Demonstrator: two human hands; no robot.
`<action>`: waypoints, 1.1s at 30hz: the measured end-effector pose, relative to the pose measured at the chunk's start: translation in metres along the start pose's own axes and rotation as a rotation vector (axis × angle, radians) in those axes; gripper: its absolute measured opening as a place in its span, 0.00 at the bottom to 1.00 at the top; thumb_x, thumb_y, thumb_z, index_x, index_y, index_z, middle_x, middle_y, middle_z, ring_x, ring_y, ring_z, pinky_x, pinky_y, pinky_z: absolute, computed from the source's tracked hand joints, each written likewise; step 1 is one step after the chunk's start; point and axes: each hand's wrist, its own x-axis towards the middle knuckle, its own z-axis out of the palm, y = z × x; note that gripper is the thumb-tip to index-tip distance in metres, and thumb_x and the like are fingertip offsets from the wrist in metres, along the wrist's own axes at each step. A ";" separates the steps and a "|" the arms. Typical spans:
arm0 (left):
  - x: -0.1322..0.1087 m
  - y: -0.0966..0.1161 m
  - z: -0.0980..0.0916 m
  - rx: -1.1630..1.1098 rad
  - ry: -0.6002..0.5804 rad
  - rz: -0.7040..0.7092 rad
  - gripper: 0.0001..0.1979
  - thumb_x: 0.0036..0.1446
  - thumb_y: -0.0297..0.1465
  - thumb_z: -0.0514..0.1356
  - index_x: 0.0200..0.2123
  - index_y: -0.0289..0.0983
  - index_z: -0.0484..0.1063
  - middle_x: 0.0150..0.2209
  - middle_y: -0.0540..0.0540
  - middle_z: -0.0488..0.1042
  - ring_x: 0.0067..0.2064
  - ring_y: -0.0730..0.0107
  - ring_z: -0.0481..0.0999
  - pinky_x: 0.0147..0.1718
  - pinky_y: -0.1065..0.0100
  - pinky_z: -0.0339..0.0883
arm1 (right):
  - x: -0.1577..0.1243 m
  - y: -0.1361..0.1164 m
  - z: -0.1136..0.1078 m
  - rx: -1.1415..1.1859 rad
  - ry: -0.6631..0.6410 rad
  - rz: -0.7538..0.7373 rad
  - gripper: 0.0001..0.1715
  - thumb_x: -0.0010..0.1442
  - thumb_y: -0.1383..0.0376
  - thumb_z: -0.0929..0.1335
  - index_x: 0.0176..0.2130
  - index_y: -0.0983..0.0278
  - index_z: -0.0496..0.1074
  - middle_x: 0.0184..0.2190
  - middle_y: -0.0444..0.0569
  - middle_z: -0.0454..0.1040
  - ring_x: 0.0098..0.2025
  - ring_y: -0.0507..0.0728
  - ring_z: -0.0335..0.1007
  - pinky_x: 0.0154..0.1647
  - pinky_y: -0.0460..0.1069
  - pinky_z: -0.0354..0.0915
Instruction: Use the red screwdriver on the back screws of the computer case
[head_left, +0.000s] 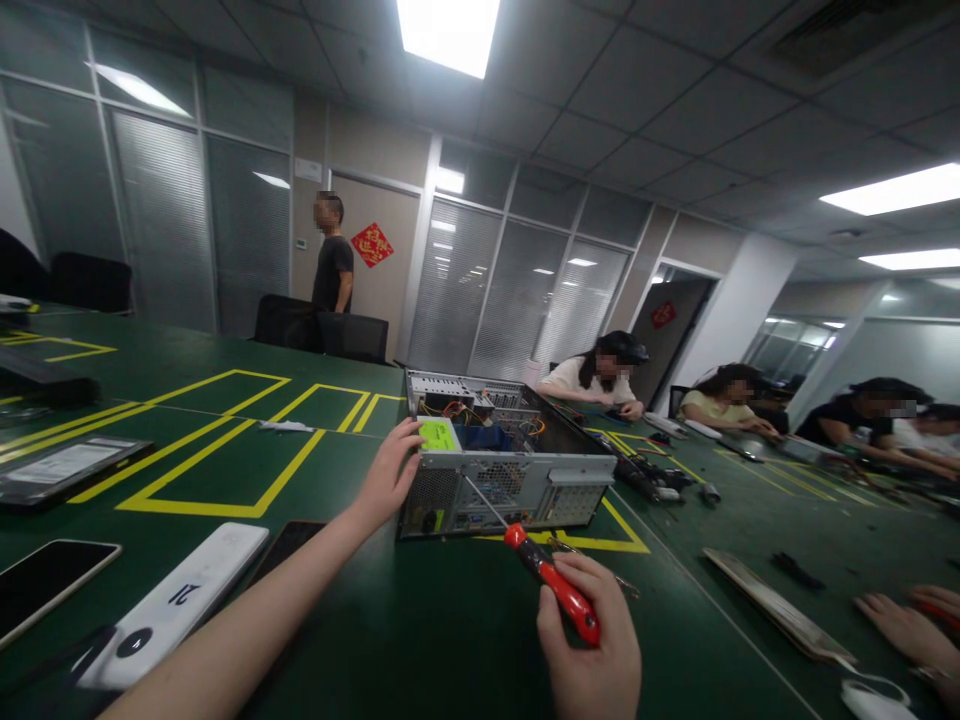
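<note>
An open desktop computer case [510, 470] lies on its side on the green table [420, 620], its rear panel facing me and cables showing inside. My left hand [390, 475] rests against the case's near left corner, fingers spread beside the green-labelled power supply [439, 436]. My right hand [589, 645] is closed round the red handle of a screwdriver [544, 570], whose shaft reaches up to the case's rear panel.
A white power bank [180, 600], a black phone [45, 580] and a tablet [67, 468] lie at left. Yellow tape outlines [217, 450] mark the table. Several seated people work at right; another person's hands [911, 625] rest near a flat panel [772, 605]. One person stands at the back.
</note>
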 end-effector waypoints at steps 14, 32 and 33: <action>-0.004 0.043 0.012 -0.199 -0.143 -0.256 0.06 0.55 0.33 0.57 0.33 0.36 0.66 0.29 0.50 0.71 0.28 0.74 0.71 0.27 0.72 0.66 | 0.012 0.017 -0.001 0.486 0.011 0.861 0.18 0.47 0.55 0.69 0.37 0.62 0.71 0.36 0.46 0.71 0.26 0.52 0.64 0.26 0.48 0.63; 0.005 0.048 0.008 -0.321 -0.118 -0.234 0.07 0.55 0.31 0.57 0.35 0.37 0.74 0.36 0.46 0.77 0.39 0.67 0.76 0.41 0.64 0.71 | 0.015 0.013 0.002 0.628 0.057 0.898 0.15 0.45 0.59 0.70 0.33 0.64 0.71 0.32 0.45 0.71 0.23 0.49 0.61 0.21 0.45 0.58; 0.005 0.048 0.007 -0.317 -0.119 -0.228 0.07 0.56 0.31 0.57 0.35 0.37 0.74 0.36 0.46 0.77 0.38 0.66 0.76 0.41 0.64 0.71 | 0.015 0.013 0.001 0.622 0.054 0.893 0.15 0.45 0.59 0.70 0.34 0.64 0.71 0.33 0.45 0.71 0.23 0.49 0.61 0.21 0.46 0.59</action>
